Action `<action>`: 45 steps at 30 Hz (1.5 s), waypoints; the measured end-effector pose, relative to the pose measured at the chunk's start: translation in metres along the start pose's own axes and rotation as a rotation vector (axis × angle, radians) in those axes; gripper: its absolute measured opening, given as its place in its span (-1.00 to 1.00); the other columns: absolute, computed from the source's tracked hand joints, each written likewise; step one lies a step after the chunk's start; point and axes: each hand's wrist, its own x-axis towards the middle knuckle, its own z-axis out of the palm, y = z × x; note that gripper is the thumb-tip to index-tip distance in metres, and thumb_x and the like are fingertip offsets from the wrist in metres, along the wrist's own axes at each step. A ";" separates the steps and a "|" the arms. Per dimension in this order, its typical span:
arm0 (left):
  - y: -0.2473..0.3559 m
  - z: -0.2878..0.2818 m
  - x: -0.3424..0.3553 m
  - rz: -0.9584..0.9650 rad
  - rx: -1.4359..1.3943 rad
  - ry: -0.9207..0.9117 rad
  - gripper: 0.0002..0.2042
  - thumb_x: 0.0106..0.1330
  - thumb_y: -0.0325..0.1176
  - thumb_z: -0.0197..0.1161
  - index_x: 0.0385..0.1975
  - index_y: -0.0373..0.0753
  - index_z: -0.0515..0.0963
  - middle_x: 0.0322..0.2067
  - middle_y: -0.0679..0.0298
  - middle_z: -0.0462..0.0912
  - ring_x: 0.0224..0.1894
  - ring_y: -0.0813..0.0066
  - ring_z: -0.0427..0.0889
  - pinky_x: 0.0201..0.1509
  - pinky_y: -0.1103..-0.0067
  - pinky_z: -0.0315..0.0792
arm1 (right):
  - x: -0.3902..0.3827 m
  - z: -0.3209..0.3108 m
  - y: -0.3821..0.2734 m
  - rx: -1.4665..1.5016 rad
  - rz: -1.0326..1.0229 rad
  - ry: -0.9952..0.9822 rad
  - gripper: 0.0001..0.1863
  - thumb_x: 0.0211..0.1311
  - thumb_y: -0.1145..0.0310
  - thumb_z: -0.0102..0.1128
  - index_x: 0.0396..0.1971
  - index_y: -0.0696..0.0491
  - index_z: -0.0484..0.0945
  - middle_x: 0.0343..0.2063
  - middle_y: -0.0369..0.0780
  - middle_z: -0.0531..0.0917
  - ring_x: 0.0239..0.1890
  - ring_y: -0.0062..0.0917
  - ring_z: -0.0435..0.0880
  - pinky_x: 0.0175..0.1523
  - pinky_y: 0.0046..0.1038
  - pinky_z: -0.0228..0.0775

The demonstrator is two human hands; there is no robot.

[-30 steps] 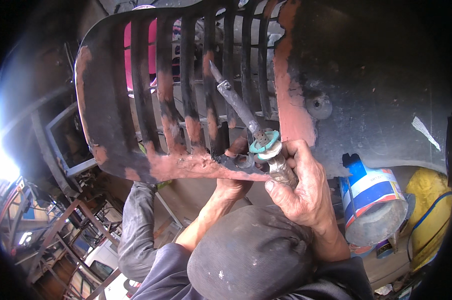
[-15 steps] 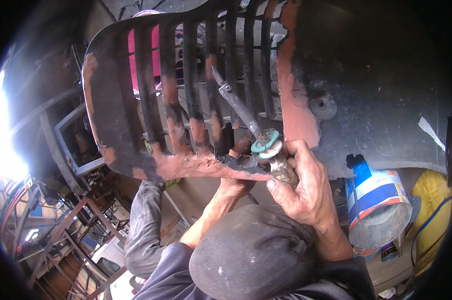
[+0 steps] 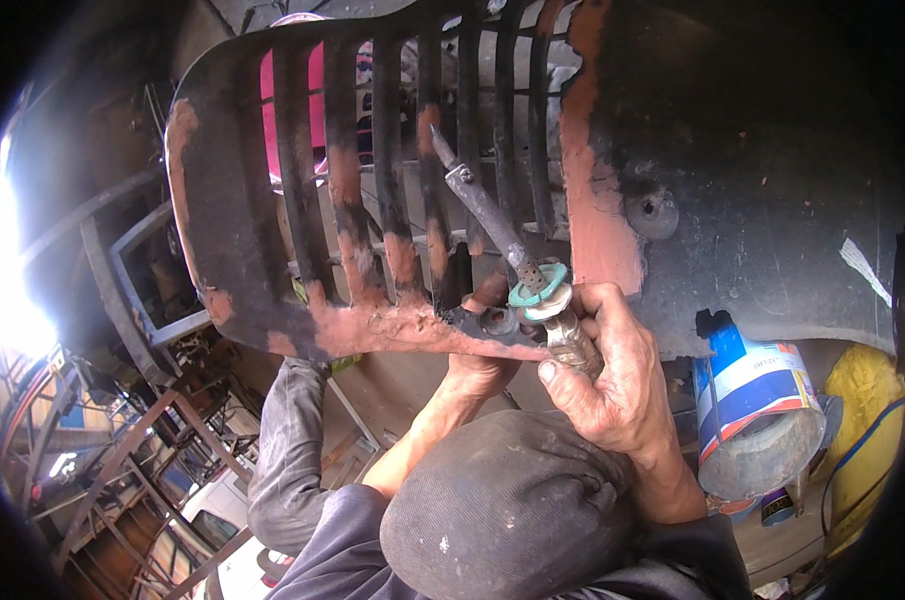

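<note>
A black plastic vehicle panel (image 3: 732,180) with several vertical slats and salmon-pink patches fills the upper view. My right hand (image 3: 602,370) is shut on the taped handle of a soldering-iron-like tool (image 3: 487,220), which has a grey shaft and green collar; its pointed tip lies over a slat. My left hand (image 3: 477,372) is behind the panel's lower edge, its fingers mostly hidden, so I cannot tell what it grips. Dark grey domed fabric (image 3: 507,505) sits below my hands.
A blue-and-white tin (image 3: 752,420) and a yellow object (image 3: 862,450) stand at lower right. A pink object (image 3: 272,120) shows through the slats. Metal frames (image 3: 142,450) crowd the left beside a bright opening. A grey-clad limb (image 3: 292,450) rises below the panel.
The panel, hands and tool appear shifted slightly rightward compared with a second ago. The tool's position against the slat and both hands' grips look much the same.
</note>
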 end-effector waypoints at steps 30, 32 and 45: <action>0.005 -0.006 0.003 -0.053 0.015 -0.053 -0.28 0.23 -0.47 0.38 0.40 -0.18 0.17 0.19 0.13 0.48 0.18 0.32 0.52 0.24 0.38 0.49 | -0.002 0.006 0.009 0.045 -0.032 0.046 -0.54 -0.02 0.38 0.28 -0.09 0.22 0.41 -0.41 -0.02 0.64 -0.36 -0.21 0.68 -0.22 -0.29 0.50; 0.004 -0.006 0.003 -0.066 -0.018 -0.044 -0.26 0.22 -0.47 0.38 0.40 -0.16 0.16 0.20 0.14 0.47 0.19 0.32 0.51 0.25 0.38 0.49 | -0.002 0.006 0.007 0.046 -0.011 0.036 -0.54 -0.02 0.38 0.28 -0.09 0.22 0.42 -0.42 -0.03 0.64 -0.35 -0.21 0.68 -0.21 -0.28 0.50; 0.000 -0.013 0.006 -0.038 0.043 -0.091 -0.19 0.17 -0.44 0.43 0.42 -0.15 0.13 0.25 0.16 0.41 0.23 0.32 0.46 0.33 0.34 0.42 | 0.001 0.002 -0.003 -0.023 -0.014 -0.005 -0.58 -0.02 0.38 0.26 -0.13 0.21 0.42 -0.44 -0.04 0.62 -0.34 -0.20 0.64 -0.18 -0.26 0.47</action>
